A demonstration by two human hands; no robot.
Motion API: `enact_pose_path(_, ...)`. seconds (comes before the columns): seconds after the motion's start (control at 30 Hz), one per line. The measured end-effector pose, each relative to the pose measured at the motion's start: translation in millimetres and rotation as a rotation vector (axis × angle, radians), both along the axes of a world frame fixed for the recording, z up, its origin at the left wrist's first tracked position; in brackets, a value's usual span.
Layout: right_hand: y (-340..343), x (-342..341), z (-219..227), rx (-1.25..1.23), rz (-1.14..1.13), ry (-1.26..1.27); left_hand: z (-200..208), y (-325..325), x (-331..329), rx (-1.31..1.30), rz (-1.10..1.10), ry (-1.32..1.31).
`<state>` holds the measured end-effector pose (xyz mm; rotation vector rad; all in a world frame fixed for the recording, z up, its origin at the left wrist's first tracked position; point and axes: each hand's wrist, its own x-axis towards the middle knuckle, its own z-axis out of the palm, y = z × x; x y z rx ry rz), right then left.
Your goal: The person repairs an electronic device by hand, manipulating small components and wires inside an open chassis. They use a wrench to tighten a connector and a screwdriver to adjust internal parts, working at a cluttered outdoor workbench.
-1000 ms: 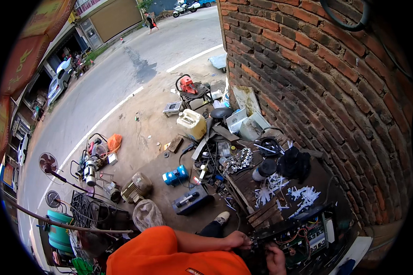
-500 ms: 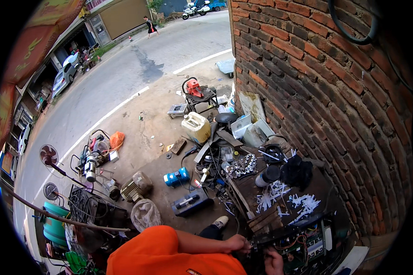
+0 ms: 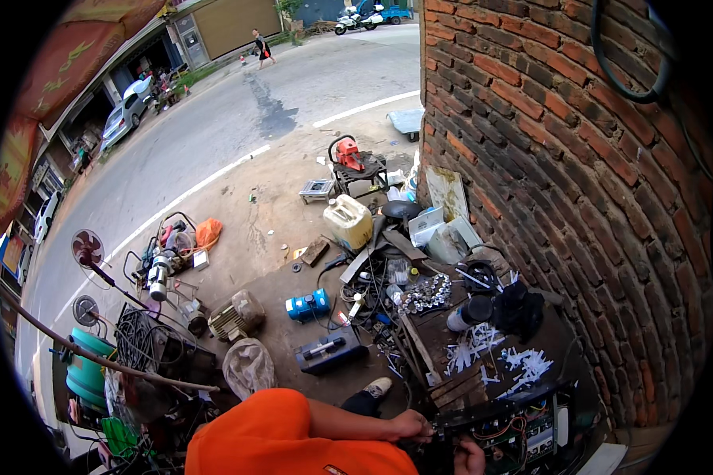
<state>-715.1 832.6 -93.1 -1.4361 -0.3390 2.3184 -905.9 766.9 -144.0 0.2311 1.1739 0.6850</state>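
Note:
An opened electrical machine [image 3: 540, 434] with a dark casing lies at the lower right, its circuit boards, white blocks and red wires exposed. My left hand [image 3: 410, 427] reaches across from the orange sleeve to the left end of this casing, its fingers closed in a pinch. Just to the right and nearer, my right hand [image 3: 469, 457] is curled at the same dark end, thumb and fingers bent together. What either hand grips there is too dark and small to make out.
Beyond the machine, white plastic strips [image 3: 524, 366], a black bag [image 3: 518, 310] and shiny metal parts [image 3: 425, 293] cover the bench. A brick wall [image 3: 562, 198] bounds the right. On the ground lie a blue motor [image 3: 307, 305], a dark toolbox [image 3: 330, 351] and a yellowish jerrycan [image 3: 348, 222].
The whole view has shifted slightly, so the surroundings sit a little further right in the upper part. Both hands stay at the casing's left end, with the right hand slightly shifted.

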Motion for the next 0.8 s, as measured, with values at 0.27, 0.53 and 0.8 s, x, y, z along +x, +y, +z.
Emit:
enact_pose_path(0.27,-1.4,5.2,-12.5,-0.024,-0.007,-0.02,12.3,1.5,-1.6,-0.038,-0.006,0.027)
enact_pose_path(0.53,-1.6,7.1,-14.5,-0.054,0.002,-0.059,6.7,0.5,0.5,-0.028,0.013,0.011)
enact_pose_path(0.8,-1.2,6.5,-16.7,-0.004,0.006,-0.065,-9.3,-0.1,3.5,-0.004,0.019,-0.015)
